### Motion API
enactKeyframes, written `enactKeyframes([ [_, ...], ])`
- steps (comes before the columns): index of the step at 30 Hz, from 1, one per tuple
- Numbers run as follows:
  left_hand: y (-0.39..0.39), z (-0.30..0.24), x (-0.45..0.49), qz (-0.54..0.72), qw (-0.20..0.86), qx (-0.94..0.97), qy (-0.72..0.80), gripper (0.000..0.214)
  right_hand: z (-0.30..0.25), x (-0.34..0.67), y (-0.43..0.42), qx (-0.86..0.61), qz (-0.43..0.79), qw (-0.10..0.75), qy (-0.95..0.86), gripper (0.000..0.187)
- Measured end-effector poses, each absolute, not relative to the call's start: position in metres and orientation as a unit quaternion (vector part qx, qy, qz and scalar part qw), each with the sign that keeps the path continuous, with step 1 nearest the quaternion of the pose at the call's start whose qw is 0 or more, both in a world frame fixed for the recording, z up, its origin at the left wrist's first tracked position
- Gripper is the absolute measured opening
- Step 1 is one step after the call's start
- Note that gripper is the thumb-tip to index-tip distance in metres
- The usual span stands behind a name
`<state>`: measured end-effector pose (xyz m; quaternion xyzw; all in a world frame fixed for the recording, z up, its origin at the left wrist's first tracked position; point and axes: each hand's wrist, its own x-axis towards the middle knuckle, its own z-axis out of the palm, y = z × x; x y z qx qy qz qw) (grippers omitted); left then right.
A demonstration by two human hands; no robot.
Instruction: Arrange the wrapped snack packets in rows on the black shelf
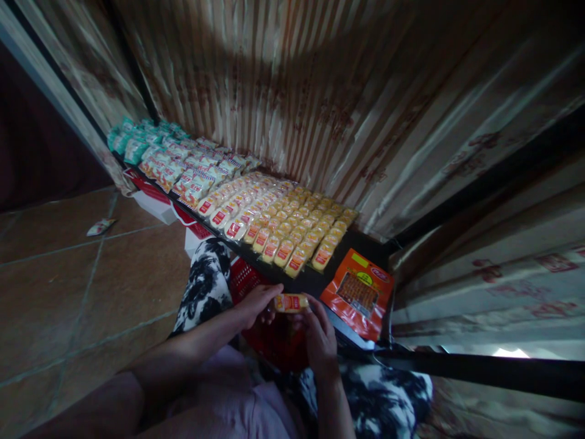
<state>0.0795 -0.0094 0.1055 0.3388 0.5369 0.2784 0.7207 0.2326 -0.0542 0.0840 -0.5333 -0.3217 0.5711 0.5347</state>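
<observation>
A small yellow wrapped snack with a red label [291, 303] is held level between my two hands, above my lap. My left hand [258, 306] grips its left end, while my right hand [320, 332] has the fingers and thumb closed on its right end. Just beyond, rows of matching yellow wrapped snacks [297, 228] lie on a black shelf [311, 281]. Right of them lies an orange snack bag [360, 294] with a clear window. Below the held snack a red basket [244, 277] is partly hidden by my arms.
Paler wrapped snacks [235, 210], white patterned packets [192, 174] and green packets [137, 140] fill the shelf leftward. A lone packet [100, 227] lies on the tiled floor [132, 268]. Pleated curtains [292, 79] hang behind; a dark metal bar [484, 369] runs at right.
</observation>
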Motion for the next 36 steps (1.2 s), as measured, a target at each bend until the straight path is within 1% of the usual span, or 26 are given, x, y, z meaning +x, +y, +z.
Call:
enactKeyframes([
  [4,-0.006,0.106,0.079,0.297,0.718,0.339,0.530,0.048,0.087,0.232,-0.057,-0.544,0.542,0.538,-0.348,0.038],
  [8,-0.005,0.105,0.079,0.316,0.722,0.324,0.524,0.044,0.088,0.231,-0.062,-0.561,0.525,0.539,-0.345,0.034],
  [15,-0.003,0.104,0.082,0.383,0.749,0.282,0.461,0.033,0.083,0.233,-0.065,-0.572,0.504,0.540,-0.357,0.036],
  [20,-0.003,0.109,0.085,0.399,0.751,0.295,0.435,0.028,0.076,0.236,-0.065,-0.567,0.522,0.536,-0.345,0.045],
  [25,-0.002,0.115,0.090,0.404,0.753,0.308,0.418,0.028,0.066,0.238,-0.067,-0.573,0.506,0.527,-0.372,0.042],
  [31,-0.004,0.117,0.096,0.408,0.754,0.318,0.404,0.027,0.064,0.239,-0.068,-0.558,0.509,0.555,-0.348,0.039],
  [36,-0.008,0.119,0.100,0.416,0.739,0.330,0.414,0.025,0.068,0.239,-0.066,-0.558,0.510,0.562,-0.334,0.038],
])
